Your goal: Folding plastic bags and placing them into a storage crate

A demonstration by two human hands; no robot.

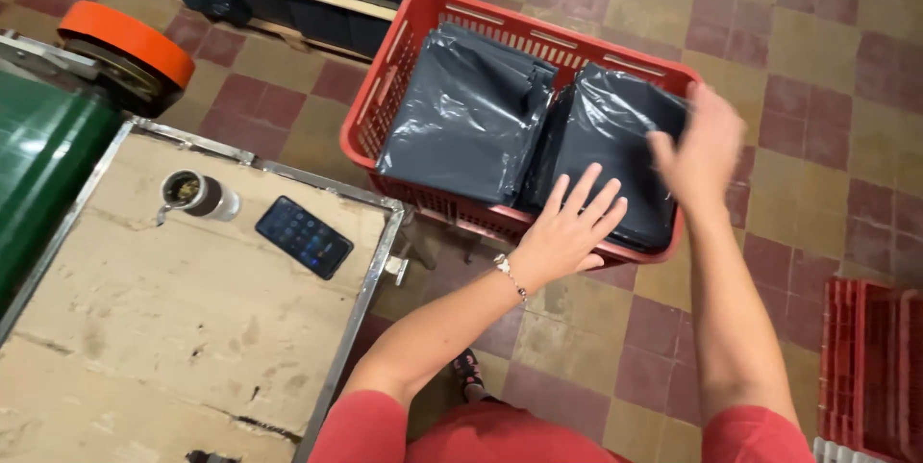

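Two stacks of flat dark grey plastic mailer packages lie side by side in the red crate (385, 88). Left stack (466, 112): glossy, creased, untouched. Right stack (615, 131): my left hand (569, 227) rests flat on its near edge, my right hand (700, 148), blurred, over its far right corner. On the worn table (192, 319), a smartphone (304, 236) lies face up, screen dark with rows of small icons.

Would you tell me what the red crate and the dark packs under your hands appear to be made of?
Red crate: apparently rigid moulded plastic, with slotted lattice walls. Dark packs: probably thin glossy grey plastic film, wrinkled and catching highlights; left hand rests on one.
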